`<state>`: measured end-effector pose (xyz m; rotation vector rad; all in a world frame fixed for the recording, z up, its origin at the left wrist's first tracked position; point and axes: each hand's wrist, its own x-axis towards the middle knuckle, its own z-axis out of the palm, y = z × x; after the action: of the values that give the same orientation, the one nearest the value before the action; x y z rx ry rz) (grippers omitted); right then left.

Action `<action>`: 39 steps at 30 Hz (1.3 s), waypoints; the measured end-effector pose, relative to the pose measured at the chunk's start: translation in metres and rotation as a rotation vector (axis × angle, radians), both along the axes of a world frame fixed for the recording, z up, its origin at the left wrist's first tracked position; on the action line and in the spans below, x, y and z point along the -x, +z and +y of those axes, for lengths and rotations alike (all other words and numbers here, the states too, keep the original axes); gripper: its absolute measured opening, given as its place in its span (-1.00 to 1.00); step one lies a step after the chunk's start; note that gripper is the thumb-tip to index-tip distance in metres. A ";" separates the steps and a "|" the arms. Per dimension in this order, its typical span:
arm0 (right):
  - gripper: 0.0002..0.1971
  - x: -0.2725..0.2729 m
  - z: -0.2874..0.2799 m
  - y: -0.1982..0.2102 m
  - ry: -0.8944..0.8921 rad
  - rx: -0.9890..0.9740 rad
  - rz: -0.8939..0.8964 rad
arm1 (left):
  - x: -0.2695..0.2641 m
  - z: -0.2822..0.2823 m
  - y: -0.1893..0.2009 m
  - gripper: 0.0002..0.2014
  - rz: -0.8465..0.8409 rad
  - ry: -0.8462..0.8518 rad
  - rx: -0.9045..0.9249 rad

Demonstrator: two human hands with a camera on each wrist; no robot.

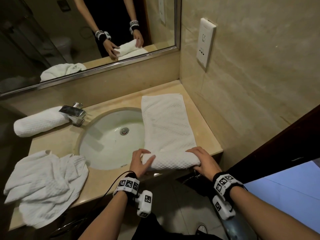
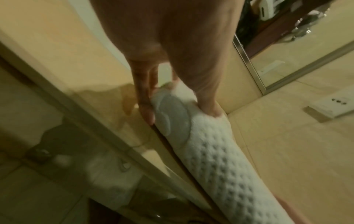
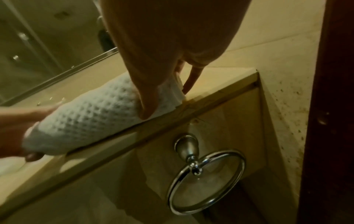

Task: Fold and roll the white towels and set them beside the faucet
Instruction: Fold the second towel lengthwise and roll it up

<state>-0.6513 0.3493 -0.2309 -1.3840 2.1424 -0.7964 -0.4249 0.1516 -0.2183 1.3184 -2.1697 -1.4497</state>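
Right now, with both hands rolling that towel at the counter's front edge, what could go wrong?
1. The roll lies right at the counter's front edge; a slip might drop it to the floor.
2. The flat part of the towel overlaps the sink, so it could sag in and perhaps get wet.
3. The left hand and right hand hold opposite ends; uneven pressure may make the roll lopsided.

beige marble walls (image 1: 251, 84) | framed mirror (image 1: 52, 40) | wall socket plate (image 1: 206, 42) | dim warm light
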 end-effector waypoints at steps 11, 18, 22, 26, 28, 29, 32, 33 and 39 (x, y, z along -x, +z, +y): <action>-0.34 0.024 -0.004 0.007 -0.299 -0.088 -0.426 | -0.010 -0.008 0.011 -0.43 -0.074 -0.141 -0.154; -0.48 0.018 -0.010 0.004 -0.430 -0.147 -0.474 | 0.011 -0.009 0.006 -0.25 -0.312 0.036 -0.224; -0.12 0.021 0.010 0.003 -0.204 -0.091 -0.449 | 0.013 -0.005 0.004 -0.33 -0.199 0.022 -0.249; -0.10 0.022 0.024 -0.007 -0.135 -0.079 -0.292 | 0.002 0.001 0.005 -0.33 -0.053 -0.068 -0.200; -0.23 0.020 0.023 -0.008 -0.162 -0.020 -0.307 | -0.008 0.001 0.004 -0.29 0.033 -0.116 -0.270; -0.28 0.020 0.022 -0.008 -0.173 -0.012 -0.337 | -0.012 -0.001 0.001 -0.21 0.049 -0.113 -0.296; -0.39 0.021 0.017 -0.007 -0.231 -0.037 -0.409 | -0.012 -0.003 0.002 -0.23 0.025 -0.032 -0.288; -0.39 0.021 0.015 -0.007 -0.253 -0.043 -0.404 | -0.009 -0.003 0.003 -0.31 -0.002 0.012 -0.275; -0.29 0.026 0.011 -0.002 -0.308 -0.130 -0.330 | 0.004 -0.004 0.014 -0.42 -0.135 0.144 -0.424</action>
<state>-0.6774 0.3599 -0.2325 -0.8021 2.1215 -0.9088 -0.4285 0.1475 -0.2039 1.7131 -1.8546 -1.8780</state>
